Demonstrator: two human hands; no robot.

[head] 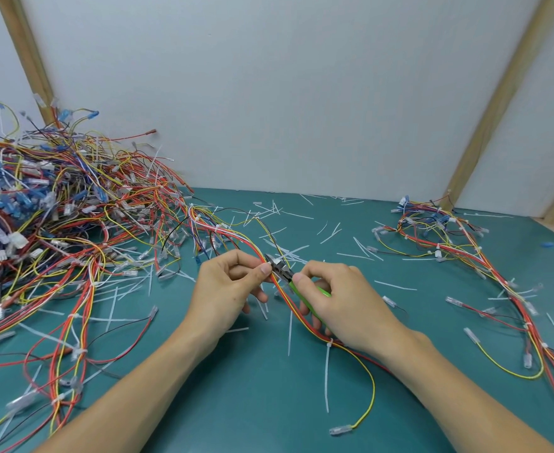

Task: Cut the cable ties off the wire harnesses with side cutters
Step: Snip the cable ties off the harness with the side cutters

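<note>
Tangled red and yellow wire harness (288, 300) crosses the green bench (252, 387); left of the side cutters (283, 271), the left hand (226, 286) pinches it, while the right hand (341, 299) curls round their mostly hidden green handles.

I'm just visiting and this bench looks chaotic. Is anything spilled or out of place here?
Nothing broken. White cut cable ties lie strewn across the green table, offcuts from the job. A tangled harness pile sits at left. One tie remains on the harness being held.
</note>
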